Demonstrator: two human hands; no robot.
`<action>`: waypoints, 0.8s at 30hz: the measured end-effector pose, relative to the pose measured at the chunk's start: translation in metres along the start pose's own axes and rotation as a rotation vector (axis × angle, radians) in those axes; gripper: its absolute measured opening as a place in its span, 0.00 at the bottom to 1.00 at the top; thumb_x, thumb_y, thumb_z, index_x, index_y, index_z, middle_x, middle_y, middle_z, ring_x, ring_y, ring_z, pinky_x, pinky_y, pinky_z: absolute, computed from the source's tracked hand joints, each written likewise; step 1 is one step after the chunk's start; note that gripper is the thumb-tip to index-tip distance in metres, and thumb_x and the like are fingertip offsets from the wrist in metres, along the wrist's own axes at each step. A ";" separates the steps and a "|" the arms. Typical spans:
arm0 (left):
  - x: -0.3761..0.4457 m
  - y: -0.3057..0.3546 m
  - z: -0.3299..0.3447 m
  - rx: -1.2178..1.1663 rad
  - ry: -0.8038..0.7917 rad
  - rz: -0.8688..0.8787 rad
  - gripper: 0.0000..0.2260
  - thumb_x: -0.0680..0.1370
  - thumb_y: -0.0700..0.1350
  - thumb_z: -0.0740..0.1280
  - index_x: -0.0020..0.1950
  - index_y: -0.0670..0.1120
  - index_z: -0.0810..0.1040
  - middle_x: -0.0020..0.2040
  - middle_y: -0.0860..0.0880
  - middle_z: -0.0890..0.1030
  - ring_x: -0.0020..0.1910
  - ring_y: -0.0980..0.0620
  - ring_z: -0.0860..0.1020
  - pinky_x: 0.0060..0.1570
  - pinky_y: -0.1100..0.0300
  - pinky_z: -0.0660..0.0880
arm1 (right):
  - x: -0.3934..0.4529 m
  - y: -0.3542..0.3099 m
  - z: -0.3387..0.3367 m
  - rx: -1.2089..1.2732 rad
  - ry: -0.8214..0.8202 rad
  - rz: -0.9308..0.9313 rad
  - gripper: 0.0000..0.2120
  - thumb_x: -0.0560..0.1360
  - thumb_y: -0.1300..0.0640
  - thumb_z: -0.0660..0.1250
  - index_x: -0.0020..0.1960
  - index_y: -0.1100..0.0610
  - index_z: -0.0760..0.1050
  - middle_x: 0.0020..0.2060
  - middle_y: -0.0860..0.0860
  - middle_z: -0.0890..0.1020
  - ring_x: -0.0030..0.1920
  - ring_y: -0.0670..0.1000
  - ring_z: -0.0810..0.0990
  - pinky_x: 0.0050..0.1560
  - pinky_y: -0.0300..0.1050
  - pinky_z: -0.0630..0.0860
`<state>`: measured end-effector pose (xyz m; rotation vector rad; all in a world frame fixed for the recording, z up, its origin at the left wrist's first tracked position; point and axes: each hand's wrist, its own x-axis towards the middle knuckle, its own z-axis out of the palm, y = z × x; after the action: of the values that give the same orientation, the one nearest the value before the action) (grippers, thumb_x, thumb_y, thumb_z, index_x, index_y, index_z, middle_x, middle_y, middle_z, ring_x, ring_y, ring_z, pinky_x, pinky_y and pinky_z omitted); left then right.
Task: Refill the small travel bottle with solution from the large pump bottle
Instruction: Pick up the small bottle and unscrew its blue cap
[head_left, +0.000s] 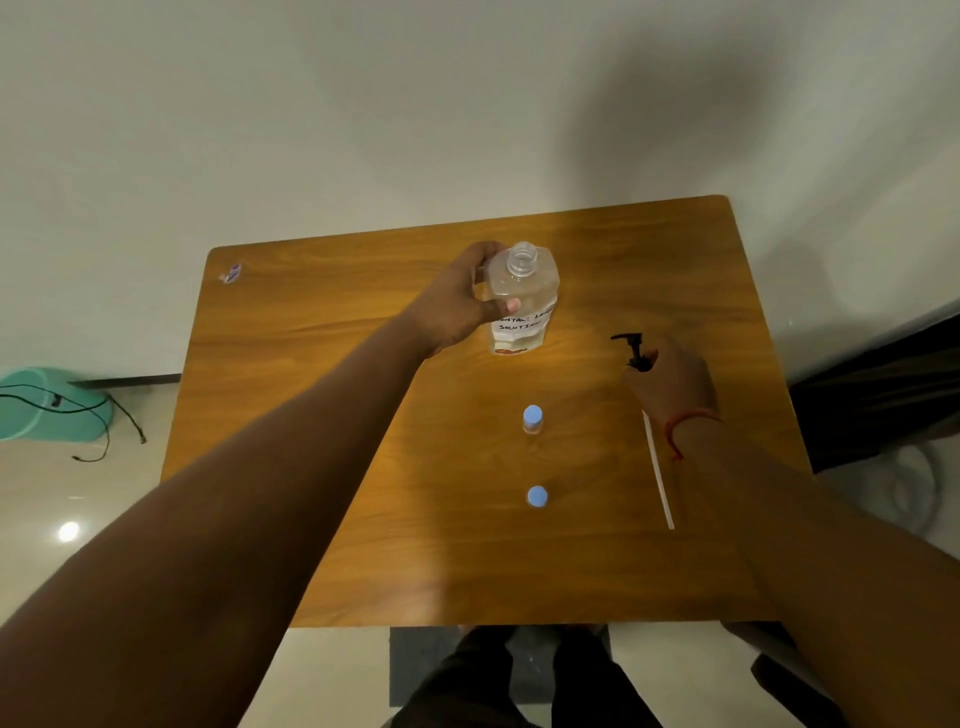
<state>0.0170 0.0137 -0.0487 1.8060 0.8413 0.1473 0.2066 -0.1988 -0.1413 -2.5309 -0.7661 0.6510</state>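
Hands on large bottle (uncapped), pump

On the table, the large bottle stands behind two small bottles (pump to their right).

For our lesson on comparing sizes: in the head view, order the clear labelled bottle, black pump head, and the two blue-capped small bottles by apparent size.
1. Clear labelled bottle
2. Black pump head, partly hidden by the right hand
3. The two blue-capped small bottles: they look alike, unranked.
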 end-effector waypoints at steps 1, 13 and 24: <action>0.001 -0.001 0.002 -0.004 -0.004 -0.006 0.31 0.76 0.40 0.75 0.76 0.47 0.66 0.69 0.49 0.75 0.72 0.50 0.71 0.69 0.45 0.75 | 0.000 0.005 0.003 -0.026 -0.006 0.017 0.15 0.74 0.51 0.69 0.58 0.54 0.75 0.54 0.55 0.78 0.56 0.58 0.76 0.54 0.58 0.78; 0.008 -0.008 0.011 -0.020 -0.026 -0.026 0.31 0.78 0.39 0.74 0.77 0.47 0.65 0.70 0.49 0.74 0.72 0.51 0.70 0.68 0.52 0.74 | 0.008 0.021 0.014 -0.125 -0.026 0.115 0.17 0.75 0.47 0.68 0.61 0.53 0.76 0.54 0.54 0.79 0.59 0.59 0.75 0.57 0.59 0.77; 0.003 -0.007 0.007 -0.044 -0.050 -0.068 0.42 0.76 0.38 0.75 0.83 0.46 0.53 0.81 0.48 0.63 0.80 0.50 0.60 0.74 0.55 0.67 | 0.008 0.028 0.015 -0.069 -0.009 0.100 0.20 0.73 0.43 0.70 0.60 0.52 0.76 0.56 0.52 0.79 0.61 0.58 0.73 0.57 0.58 0.76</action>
<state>0.0191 0.0115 -0.0588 1.7310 0.8566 0.0753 0.2154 -0.2117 -0.1698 -2.6447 -0.6791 0.6807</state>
